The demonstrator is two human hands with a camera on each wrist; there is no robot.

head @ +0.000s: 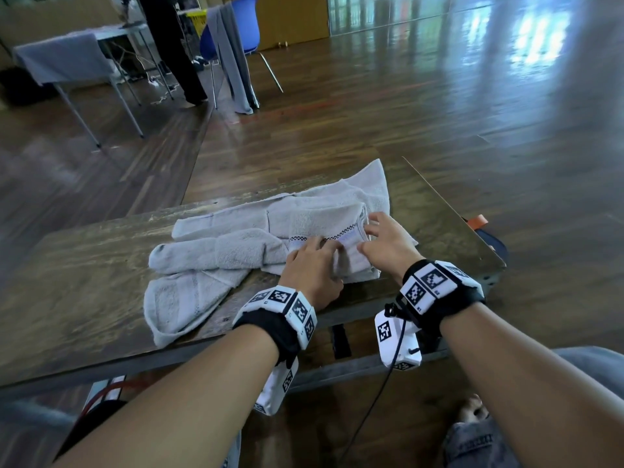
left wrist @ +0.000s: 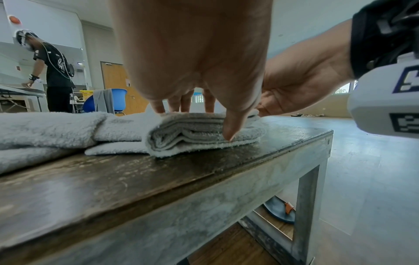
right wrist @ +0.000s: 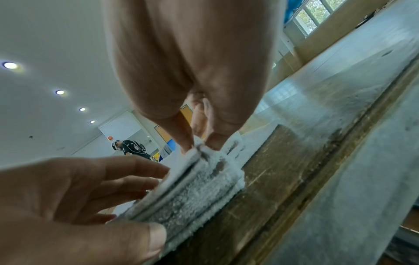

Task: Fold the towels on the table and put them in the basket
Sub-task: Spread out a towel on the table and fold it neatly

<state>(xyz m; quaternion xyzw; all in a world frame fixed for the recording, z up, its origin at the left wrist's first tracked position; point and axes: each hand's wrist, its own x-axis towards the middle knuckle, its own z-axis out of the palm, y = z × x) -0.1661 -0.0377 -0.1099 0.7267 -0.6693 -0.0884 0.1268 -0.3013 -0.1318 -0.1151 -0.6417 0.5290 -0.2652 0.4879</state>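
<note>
A folded grey towel lies on the wooden table near its right end, its stacked layers facing me. My left hand holds its near left part: fingers on top, thumb pressed down the layered edge. My right hand is at the towel's right end, where a finger and the thumb pinch its upper layers. A loose rumpled towel and another lie to the left. No basket shows near the table.
A spread towel lies under the folded one, reaching the far edge. The table's right edge is close to my right hand; a blue object with an orange strap sits on the floor beyond it. A person, a blue chair and another table stand far back.
</note>
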